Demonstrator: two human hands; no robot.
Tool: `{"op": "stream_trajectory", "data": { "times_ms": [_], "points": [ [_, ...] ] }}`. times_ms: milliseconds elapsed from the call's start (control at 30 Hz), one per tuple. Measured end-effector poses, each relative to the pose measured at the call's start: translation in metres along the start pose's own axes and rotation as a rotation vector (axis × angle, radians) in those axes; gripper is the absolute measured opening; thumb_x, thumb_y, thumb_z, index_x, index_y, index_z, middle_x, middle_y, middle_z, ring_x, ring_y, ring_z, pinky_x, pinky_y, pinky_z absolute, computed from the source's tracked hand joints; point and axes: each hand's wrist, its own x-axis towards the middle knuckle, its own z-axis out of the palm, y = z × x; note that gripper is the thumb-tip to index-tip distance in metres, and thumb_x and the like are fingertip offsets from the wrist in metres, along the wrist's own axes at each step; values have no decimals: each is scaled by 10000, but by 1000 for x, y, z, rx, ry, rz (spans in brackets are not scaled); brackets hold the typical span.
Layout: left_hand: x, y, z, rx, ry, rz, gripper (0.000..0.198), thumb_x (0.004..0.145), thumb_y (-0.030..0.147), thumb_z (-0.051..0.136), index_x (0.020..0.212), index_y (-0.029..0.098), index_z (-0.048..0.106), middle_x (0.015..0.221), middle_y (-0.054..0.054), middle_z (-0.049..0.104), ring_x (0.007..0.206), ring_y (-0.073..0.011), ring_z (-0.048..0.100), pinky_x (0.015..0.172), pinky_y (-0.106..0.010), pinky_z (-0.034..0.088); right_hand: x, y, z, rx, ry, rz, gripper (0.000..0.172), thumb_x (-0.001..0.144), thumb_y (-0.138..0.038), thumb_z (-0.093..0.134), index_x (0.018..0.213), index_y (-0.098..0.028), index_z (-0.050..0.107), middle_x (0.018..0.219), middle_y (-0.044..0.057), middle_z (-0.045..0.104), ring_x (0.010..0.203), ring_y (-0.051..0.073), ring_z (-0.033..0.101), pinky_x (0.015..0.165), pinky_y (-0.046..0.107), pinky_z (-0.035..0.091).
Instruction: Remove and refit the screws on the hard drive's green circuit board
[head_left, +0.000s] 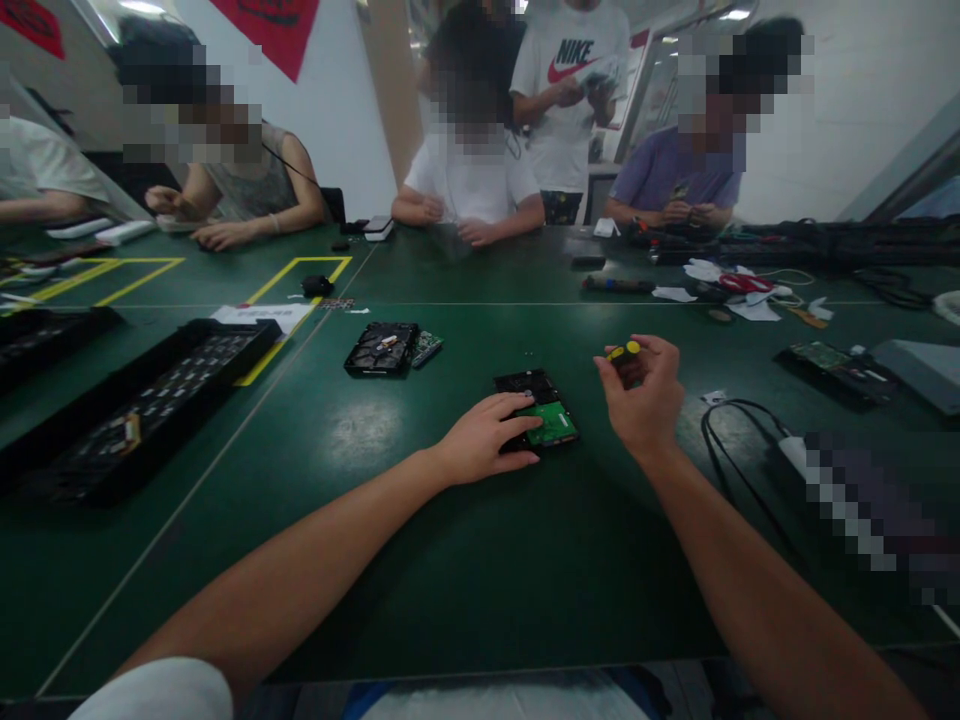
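A black hard drive (541,405) with a green circuit board facing up lies on the green table (420,530) in front of me. My left hand (487,440) rests on its near left side, fingers wrapped over the edge and holding it down. My right hand (645,400) is raised just right of the drive, fingers closed round a small screwdriver with a yellow and black handle (624,352). The tool's tip is hidden behind my hand.
A second black drive (381,348) with a loose green board (427,347) lies farther back left. Long black trays (142,410) sit at the left. A black cable (739,450) loops at the right. Several people sit across the table among tools and cables.
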Motion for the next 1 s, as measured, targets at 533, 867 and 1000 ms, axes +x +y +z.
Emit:
{"op": "stream_trajectory", "data": {
  "times_ms": [533, 867, 1000],
  "points": [
    [-1, 0, 2, -24, 18, -11, 543, 987, 503, 727, 1440, 217, 643, 1568, -184, 555, 1478, -357, 526, 1209, -591, 456, -3, -2, 2, -104, -182, -154, 526, 1030, -342, 559, 1543, -269, 471, 1323, 137, 684, 978, 281, 699, 919, 507, 605],
    [-1, 0, 0, -19, 7, -8, 537, 997, 506, 717, 1446, 222, 633, 1568, -178, 554, 1483, -352, 521, 1215, -594, 452, -3, -1, 3, -91, -190, -167, 595, 1023, -293, 544, 1606, -264, 423, 1446, 147, 643, 1133, 299, 696, 963, 511, 621],
    [0, 1, 0, -17, 4, -3, 542, 995, 495, 722, 1442, 201, 639, 1566, -193, 552, 1483, -359, 519, 1221, -585, 449, -4, 0, 3, -79, -199, -170, 592, 1039, -311, 556, 1614, -270, 425, 1387, 136, 675, 1002, 266, 711, 956, 507, 628]
  ]
}}
